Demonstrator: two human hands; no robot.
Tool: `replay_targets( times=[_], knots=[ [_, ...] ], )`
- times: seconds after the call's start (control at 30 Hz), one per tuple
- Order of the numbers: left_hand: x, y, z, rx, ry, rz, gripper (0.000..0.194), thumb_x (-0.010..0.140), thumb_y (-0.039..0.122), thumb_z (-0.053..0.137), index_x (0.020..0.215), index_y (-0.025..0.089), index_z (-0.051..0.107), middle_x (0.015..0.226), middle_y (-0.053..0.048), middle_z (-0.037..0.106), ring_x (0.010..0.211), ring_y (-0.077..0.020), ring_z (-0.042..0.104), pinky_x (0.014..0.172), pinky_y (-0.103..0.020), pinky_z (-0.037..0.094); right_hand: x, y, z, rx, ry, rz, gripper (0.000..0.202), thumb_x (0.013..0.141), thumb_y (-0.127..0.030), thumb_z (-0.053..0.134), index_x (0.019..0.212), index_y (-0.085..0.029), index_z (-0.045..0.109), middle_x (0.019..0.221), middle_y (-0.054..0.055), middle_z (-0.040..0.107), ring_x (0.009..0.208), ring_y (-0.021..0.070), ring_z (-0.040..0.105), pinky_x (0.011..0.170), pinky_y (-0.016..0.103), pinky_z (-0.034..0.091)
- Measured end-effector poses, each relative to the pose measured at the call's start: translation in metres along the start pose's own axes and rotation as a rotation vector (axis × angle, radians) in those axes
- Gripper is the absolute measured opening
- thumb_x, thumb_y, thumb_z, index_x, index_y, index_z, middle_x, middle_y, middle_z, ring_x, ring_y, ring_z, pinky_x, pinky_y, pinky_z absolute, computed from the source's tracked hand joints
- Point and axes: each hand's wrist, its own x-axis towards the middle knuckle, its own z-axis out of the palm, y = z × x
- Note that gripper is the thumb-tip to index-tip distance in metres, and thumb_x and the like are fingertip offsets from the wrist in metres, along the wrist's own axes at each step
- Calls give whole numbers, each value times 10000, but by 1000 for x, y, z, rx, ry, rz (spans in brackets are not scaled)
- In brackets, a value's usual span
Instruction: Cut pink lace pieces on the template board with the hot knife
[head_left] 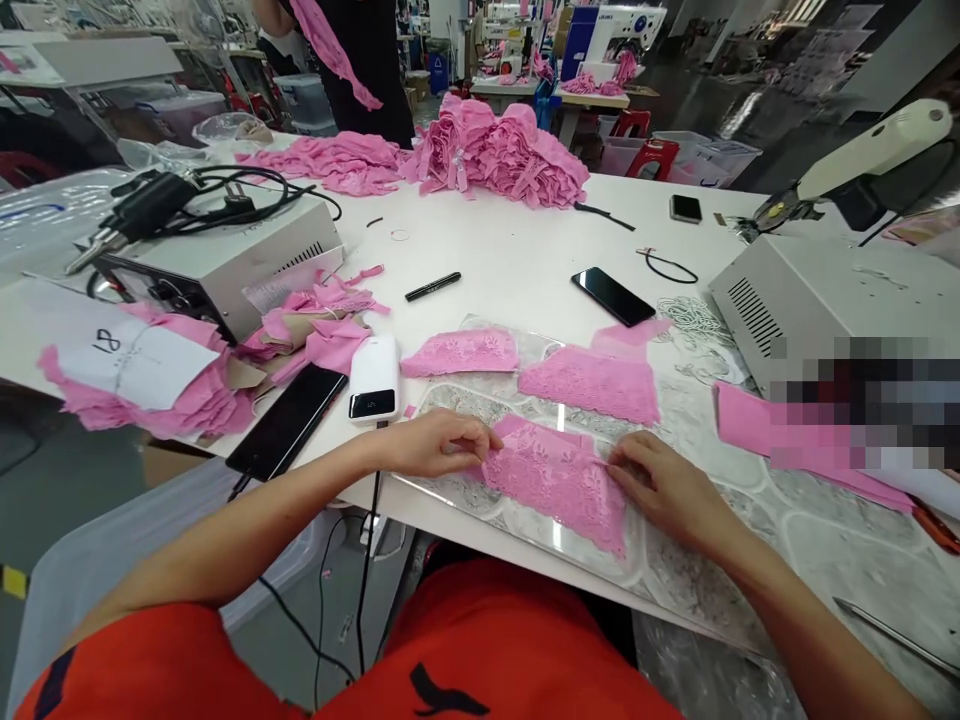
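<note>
A pink lace piece (555, 475) lies on a clear sheet over the grey patterned mat at the table's near edge. My left hand (450, 443) pinches its upper left corner between thumb and forefinger. At its right end, my right hand (656, 485) has thumb and fingers closed on the edge. Just beyond lie two more pink pieces, a narrow lace one (461, 352) on the left and a wider one (592, 382) on the right.
A white power bank (374, 380) and a black phone (289, 420) lie left, near a bundle of pink pieces (217, 400). Grey boxes (225, 260) flank the work area. Another phone (613, 296), a black pen (433, 287) and a pink heap (502, 155) are farther back. A person stands beyond.
</note>
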Motion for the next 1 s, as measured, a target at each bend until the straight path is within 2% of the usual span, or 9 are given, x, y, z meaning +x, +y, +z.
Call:
replay_targets(
  times=[0.13,0.23,0.37,0.43,0.57,0.73,0.83,0.93,1.0],
  knots=[
    [-10,1,3,35,24,25,93,965,134,585,895,182,625,1237,-102,731,1094,-179,708,911,-297,544,8,-12,-14,101,-94,62,300,909,-501,468,786,-257,593,728,28,668,622,174,593,572,305,462],
    [-17,1,3,98,43,38,97,981,149,564,907,179,618,1240,-117,723,1069,-184,708,901,-300,545,23,-22,-21,148,-104,44,291,888,-505,490,804,-254,611,670,13,653,605,169,586,584,303,464],
    [-20,-3,5,165,41,45,118,996,147,530,914,180,608,1220,-126,717,1069,-186,700,913,-307,550,41,-24,-14,94,-155,56,245,855,-448,508,815,-248,645,653,7,657,583,164,581,572,298,454],
    [-20,-6,7,204,24,53,133,1005,150,513,915,181,606,1235,-134,706,1114,-198,686,955,-327,544,41,-21,-10,32,-109,69,239,835,-443,536,863,-247,671,730,23,693,595,167,598,559,300,458],
    [-17,-9,9,247,-17,77,170,1020,150,478,907,174,604,1276,-159,682,1197,-226,651,1016,-360,527,17,-18,-9,-21,94,-43,284,846,-488,581,955,-258,708,913,65,717,599,158,595,535,310,479],
    [-14,-8,9,275,-25,29,197,1023,144,473,904,178,627,1310,-155,672,1249,-231,625,1069,-379,512,-28,-23,1,93,-43,-247,280,921,-503,568,998,-288,730,1011,85,748,793,202,719,653,318,594],
    [-16,-5,7,307,-15,29,205,1006,108,475,939,177,657,1315,-154,672,1263,-235,620,1089,-391,507,-41,-18,13,51,22,-283,256,933,-466,573,1041,-300,735,1082,84,751,906,222,749,716,330,630],
    [-20,-5,8,328,-17,79,156,1003,148,542,1093,174,667,1346,-169,652,1275,-244,618,1089,-386,510,-43,-12,22,31,107,-368,199,951,-398,577,1018,-302,738,1038,66,762,883,200,758,710,296,636],
    [-23,-6,12,359,-3,120,140,999,216,611,1116,165,668,1339,-191,655,1274,-261,620,1091,-393,506,-42,-11,27,26,186,-446,172,962,-343,569,1002,-302,731,979,47,768,830,177,759,685,264,628]
  ],
)
